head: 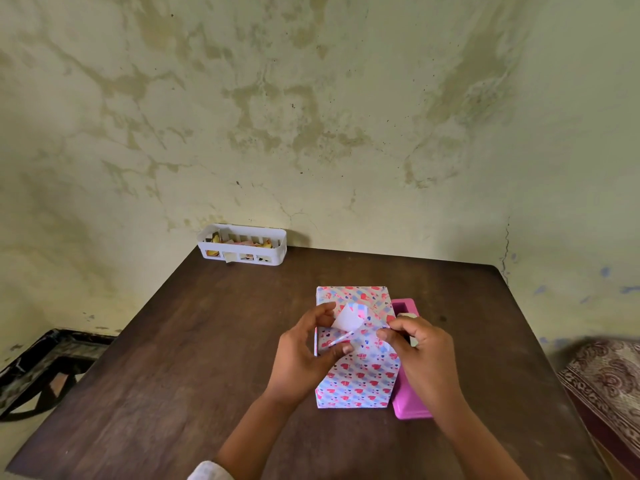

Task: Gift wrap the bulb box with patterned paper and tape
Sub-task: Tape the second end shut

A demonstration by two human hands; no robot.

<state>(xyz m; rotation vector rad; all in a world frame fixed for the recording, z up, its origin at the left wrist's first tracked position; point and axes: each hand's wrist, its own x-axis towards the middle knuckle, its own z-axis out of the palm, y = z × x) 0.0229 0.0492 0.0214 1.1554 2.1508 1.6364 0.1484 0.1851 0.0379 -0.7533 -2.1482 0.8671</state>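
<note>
While under both hands (pixel 363 351), wrapped box (pixel 356 379).

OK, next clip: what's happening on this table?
A person is gift wrapping a box on a brown table. It is already covered in heart-patterned paper. The left hand holds a loose flap with its white underside showing, while the right hand pinches the paper beside it. A pink tape dispenser stands right of the box, and a white basket of scraps sits by the wall.
</note>
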